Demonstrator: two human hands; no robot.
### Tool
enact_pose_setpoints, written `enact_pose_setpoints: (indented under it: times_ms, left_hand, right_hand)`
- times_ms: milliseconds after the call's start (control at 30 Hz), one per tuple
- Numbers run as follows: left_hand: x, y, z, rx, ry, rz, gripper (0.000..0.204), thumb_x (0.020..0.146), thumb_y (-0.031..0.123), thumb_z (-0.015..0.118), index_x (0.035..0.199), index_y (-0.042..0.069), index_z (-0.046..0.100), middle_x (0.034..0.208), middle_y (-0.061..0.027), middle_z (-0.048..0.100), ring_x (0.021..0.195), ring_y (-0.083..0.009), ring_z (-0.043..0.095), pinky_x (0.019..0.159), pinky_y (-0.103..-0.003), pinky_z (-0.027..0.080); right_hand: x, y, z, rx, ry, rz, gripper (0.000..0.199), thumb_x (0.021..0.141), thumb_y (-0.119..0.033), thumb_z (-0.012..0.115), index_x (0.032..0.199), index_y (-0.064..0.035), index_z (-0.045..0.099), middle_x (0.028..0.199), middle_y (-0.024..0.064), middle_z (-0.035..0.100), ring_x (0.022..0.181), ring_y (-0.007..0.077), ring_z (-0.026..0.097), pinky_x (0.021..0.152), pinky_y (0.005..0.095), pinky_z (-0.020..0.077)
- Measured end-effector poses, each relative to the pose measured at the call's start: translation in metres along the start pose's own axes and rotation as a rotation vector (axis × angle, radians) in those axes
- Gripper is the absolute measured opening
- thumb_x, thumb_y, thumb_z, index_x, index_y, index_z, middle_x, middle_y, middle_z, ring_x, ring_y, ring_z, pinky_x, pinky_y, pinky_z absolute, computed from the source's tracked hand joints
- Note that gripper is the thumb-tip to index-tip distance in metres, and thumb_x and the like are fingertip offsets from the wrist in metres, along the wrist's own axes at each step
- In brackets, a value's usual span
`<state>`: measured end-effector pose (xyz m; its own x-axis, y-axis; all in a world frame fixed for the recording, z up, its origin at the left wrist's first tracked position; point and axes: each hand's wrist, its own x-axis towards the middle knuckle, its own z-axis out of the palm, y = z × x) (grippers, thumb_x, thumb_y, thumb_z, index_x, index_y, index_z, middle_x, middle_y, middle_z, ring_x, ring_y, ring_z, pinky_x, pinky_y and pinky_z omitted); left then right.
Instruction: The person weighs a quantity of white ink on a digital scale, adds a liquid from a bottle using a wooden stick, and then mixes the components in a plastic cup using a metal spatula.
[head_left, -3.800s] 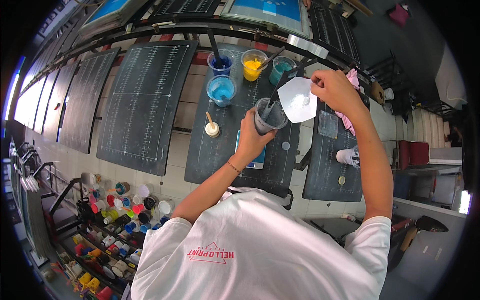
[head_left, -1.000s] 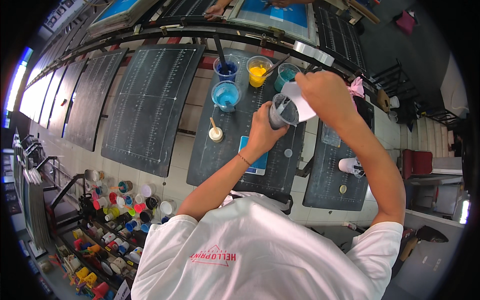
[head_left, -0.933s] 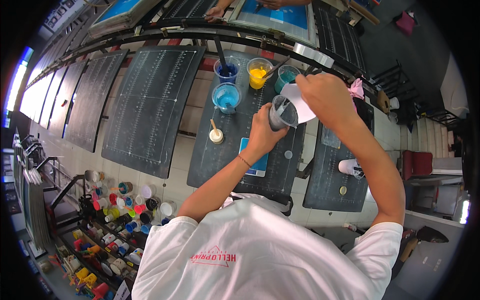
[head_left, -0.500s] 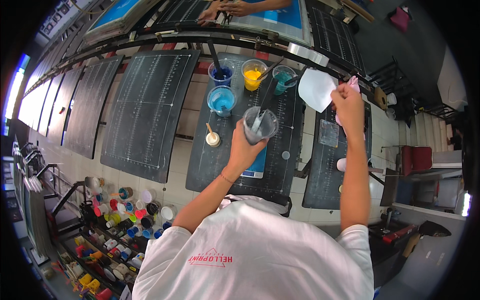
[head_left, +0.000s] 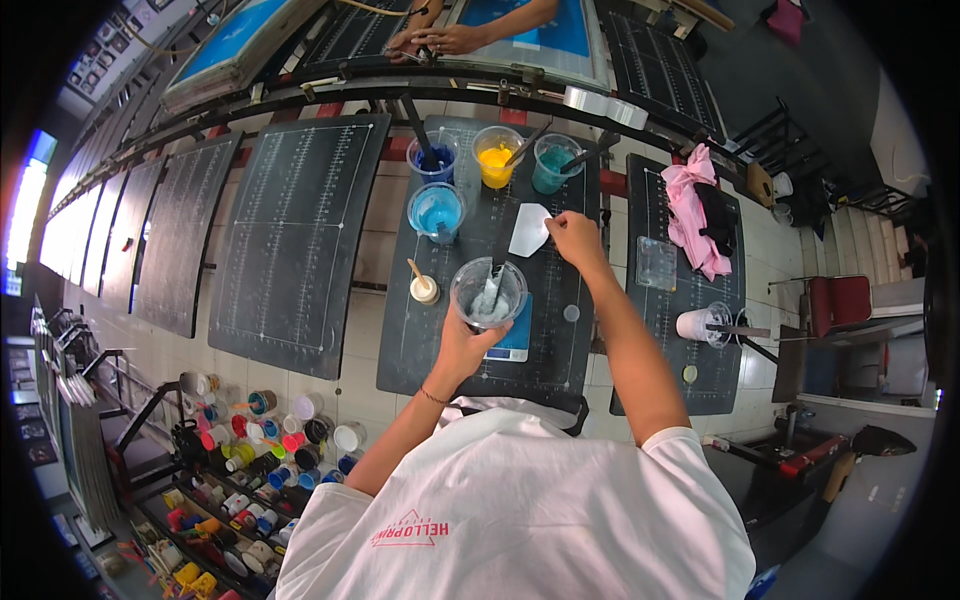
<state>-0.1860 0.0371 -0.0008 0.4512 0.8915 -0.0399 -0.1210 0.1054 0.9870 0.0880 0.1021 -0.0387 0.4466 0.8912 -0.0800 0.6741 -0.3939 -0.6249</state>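
Left hand (head_left: pixel 462 345) fingers grip clear cup (head_left: pixel 489 293) of pale paste, steadying it; right hand (head_left: pixel 574 236) fingers pinch white lid (head_left: pixel 528 229) set mid-worktop (head_left: pixel 560 350).

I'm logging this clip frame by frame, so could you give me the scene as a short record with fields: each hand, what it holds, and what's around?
left hand: grips a clear cup of pale paste with a stirrer standing in it
right hand: holds a white lid low over the dark board
under the cup: small blue scale
behind: cups of dark blue, yellow, teal and light blue
right: pink cloth
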Motion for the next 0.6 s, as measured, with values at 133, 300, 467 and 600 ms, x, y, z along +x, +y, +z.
enact_pose_setpoints:
  times_ms: [133, 300, 467, 600]
  left_hand:
    - [0.001, 0.001, -0.002, 0.043, -0.046, 0.067, 0.074, 0.075, 0.01, 0.083, 0.138, 0.001, 0.046, 0.132, -0.0102, 0.057, 0.119, -0.0187, 0.056, 0.105, -0.034, 0.044]
    - [0.007, 0.007, 0.002, 0.203, -0.203, 0.102, 0.085, 0.071, 0.012, 0.087, 0.142, 0.002, 0.04, 0.134, -0.0111, 0.056, 0.122, -0.0192, 0.056, 0.107, -0.036, 0.044]
    - [0.012, 0.008, 0.002, -0.113, -0.352, -0.02, 0.085, 0.073, 0.022, 0.09, 0.142, 0.005, 0.044, 0.139, -0.0092, 0.054, 0.129, -0.0222, 0.053, 0.11, -0.037, 0.041]
    - [0.009, 0.001, 0.01, -0.659, -0.299, -0.278, 0.06, 0.096, 0.037, 0.067, 0.142, 0.007, 0.045, 0.137, -0.0079, 0.056, 0.127, -0.0217, 0.055, 0.111, -0.038, 0.043]
  right_hand:
    - [-0.03, -0.033, -0.057, 0.447, -0.338, -0.061, 0.03, 0.092, -0.031, 0.069, 0.104, -0.004, 0.073, 0.078, 0.0073, 0.071, 0.073, 0.0148, 0.066, 0.069, 0.0306, 0.0506]
    - [-0.093, -0.103, -0.121, 0.539, -0.517, -0.316, 0.024, 0.097, -0.025, 0.064, 0.105, -0.0033, 0.071, 0.076, 0.0026, 0.065, 0.067, 0.0111, 0.057, 0.061, 0.0284, 0.0457]
    - [-0.121, -0.119, -0.132, 0.344, -0.273, -0.41, 0.024, 0.097, -0.026, 0.064, 0.095, -0.0045, 0.072, 0.07, 0.0028, 0.065, 0.062, 0.0118, 0.06, 0.056, 0.0277, 0.0445]
    - [-0.138, -0.12, -0.139, 0.304, -0.195, -0.379, 0.025, 0.098, -0.028, 0.064, 0.094, -0.0044, 0.072, 0.066, 0.0039, 0.064, 0.059, 0.0125, 0.06, 0.055, 0.0287, 0.0442]
